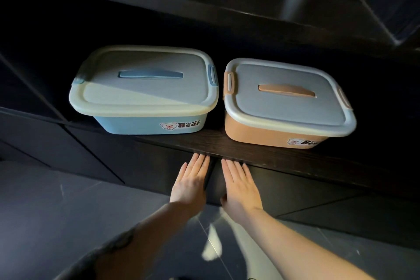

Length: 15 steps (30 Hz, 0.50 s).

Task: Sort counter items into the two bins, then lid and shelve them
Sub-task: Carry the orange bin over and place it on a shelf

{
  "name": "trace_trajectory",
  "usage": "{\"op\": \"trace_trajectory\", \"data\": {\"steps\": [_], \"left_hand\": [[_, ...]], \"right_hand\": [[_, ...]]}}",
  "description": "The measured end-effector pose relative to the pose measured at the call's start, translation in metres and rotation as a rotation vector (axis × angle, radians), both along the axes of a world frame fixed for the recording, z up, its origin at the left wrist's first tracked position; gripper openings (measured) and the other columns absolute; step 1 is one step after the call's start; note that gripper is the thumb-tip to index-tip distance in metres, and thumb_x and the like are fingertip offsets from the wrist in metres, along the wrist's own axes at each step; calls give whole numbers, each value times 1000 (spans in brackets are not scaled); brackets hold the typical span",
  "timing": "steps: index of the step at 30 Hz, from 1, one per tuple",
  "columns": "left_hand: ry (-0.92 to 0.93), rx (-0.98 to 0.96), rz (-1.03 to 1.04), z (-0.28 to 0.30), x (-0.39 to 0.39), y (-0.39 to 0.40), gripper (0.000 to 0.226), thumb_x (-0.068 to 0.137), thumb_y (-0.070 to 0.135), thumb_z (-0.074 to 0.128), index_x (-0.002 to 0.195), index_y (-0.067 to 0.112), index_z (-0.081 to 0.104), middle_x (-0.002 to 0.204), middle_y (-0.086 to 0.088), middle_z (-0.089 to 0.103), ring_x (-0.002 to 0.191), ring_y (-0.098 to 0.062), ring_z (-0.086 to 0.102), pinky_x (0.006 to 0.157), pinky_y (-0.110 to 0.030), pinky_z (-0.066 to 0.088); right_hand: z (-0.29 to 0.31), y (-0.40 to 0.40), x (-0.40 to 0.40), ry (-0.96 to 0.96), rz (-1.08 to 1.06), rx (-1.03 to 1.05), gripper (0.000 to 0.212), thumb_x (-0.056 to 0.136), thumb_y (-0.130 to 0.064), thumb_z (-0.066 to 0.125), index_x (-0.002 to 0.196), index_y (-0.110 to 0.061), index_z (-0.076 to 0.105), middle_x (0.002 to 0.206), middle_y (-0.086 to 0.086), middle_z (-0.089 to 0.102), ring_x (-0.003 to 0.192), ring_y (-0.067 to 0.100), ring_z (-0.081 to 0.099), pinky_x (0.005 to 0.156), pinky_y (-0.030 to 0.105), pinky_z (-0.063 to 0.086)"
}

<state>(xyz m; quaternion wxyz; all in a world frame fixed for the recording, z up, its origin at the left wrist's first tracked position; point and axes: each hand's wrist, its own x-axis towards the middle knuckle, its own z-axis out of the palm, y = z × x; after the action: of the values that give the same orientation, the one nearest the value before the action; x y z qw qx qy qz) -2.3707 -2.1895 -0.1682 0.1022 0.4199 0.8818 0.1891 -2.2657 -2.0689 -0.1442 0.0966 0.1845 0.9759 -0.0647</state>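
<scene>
Both arms reach forward and down, palms flat against the dark cabinet front (pixel 284 191) just below the shelf (pixel 238 146) edge. Left hand (pixel 191 183) and right hand (pixel 242 185) lie side by side, a narrow gap between them, fingers straight and together, fingertips at the shelf lip, holding nothing. 2 lidded bins sit on the shelf: blue bin (pixel 145 124) left, orange bin (pixel 254 133) right, close but apart.

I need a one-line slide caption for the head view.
Blue bin and orange bin, lidded, on dark shelf; both hands flat below.
</scene>
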Motion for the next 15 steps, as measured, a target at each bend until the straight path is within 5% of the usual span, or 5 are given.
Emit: {"op": "trace_trajectory", "data": {"steps": [6, 9, 12, 15], "left_hand": [[-496, 231, 306, -7, 26, -6, 75, 73, 1, 43, 144, 22, 34, 147, 7, 34, 128, -14, 44, 103, -26, 38], [-637, 259, 259, -9, 32, -5, 75, 71, 18, 45, 145, 20, 34, 148, 8, 31, 126, 0, 34, 105, -15, 27], [-679, 257, 203, -16, 32, -2, 71, 82, -2, 51, 147, 16, 29, 153, 3, 25, 133, 0, 24, 107, -8, 13], [-826, 257, 185, -24, 46, -3, 64, 86, -6, 52, 145, 11, 33, 151, -4, 33, 139, -15, 32, 116, -29, 26]], "right_hand": [[0, -14, -13, 109, -135, 6, 101, 65, -35, 64, 151, -9, 17, 149, 6, 27, 140, 24, 20, 121, 41, 2], [3, -18, -16, 160, -168, 16, 96, 65, -33, 64, 149, -11, 23, 140, 6, 34, 134, 25, 26, 121, 39, 4], [4, -22, -8, 174, -164, 19, 90, 69, -31, 64, 149, -11, 26, 137, 5, 38, 131, 25, 31, 120, 37, 10], [5, -32, 10, 225, -174, -44, 74, 74, -29, 61, 143, -11, 39, 131, 4, 46, 124, 25, 40, 113, 36, 30]]}}
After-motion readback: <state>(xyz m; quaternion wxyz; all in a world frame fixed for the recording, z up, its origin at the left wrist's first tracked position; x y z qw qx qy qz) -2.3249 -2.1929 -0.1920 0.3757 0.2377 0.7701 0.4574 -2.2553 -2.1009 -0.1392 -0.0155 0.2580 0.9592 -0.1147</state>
